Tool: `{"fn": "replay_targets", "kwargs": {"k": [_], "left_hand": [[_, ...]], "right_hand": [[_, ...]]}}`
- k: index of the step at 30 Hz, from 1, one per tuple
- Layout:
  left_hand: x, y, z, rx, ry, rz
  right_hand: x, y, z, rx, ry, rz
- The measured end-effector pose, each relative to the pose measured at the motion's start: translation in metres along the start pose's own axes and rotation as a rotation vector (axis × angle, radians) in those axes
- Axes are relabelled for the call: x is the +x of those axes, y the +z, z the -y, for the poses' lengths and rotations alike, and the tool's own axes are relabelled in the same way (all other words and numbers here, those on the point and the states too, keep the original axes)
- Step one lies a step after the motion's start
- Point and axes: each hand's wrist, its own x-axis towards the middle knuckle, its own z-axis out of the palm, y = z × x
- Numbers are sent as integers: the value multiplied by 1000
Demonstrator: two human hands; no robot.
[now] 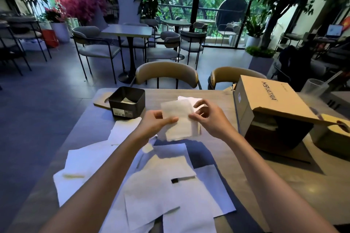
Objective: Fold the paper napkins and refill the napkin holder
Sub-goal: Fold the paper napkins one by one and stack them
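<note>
While both hands work above the table's middle, a white paper napkin (179,119) is held up off the surface, partly folded, its lower edge hanging free. Left hand (158,121) pinches the napkin's left edge between thumb and fingertips. Right hand (207,117) pinches the right edge, fingers curled round the paper's upper corner. Whether more than one sheet is in the grip, cannot tell.

Just behind and left of the hands: black napkin holder (127,102), open-topped, a bit of white paper showing inside. It sits on a pale wooden board (101,101).

Below the hands and toward the viewer: loose napkins (161,185) spread flat and overlapping across the table (284,185).

Right side: cardboard box (269,100), flap open, lying on the table near the right hand. Clear plastic cup (314,88) beyond it.

Far edge: two tan-backed chairs (166,72) pushed up to the table.
</note>
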Motion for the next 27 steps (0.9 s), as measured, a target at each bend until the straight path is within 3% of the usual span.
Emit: {"fn": "replay_targets", "kwargs": {"k": [4, 11, 27], "left_hand": [[3, 0, -8, -109, 72, -97], [31, 5, 9, -31, 51, -171], [190, 37, 38, 355, 96, -217]], "right_hand": [[2, 3, -8, 136, 114, -27], [18, 10, -29, 274, 137, -129], [148, 8, -122, -5, 261, -343]]}}
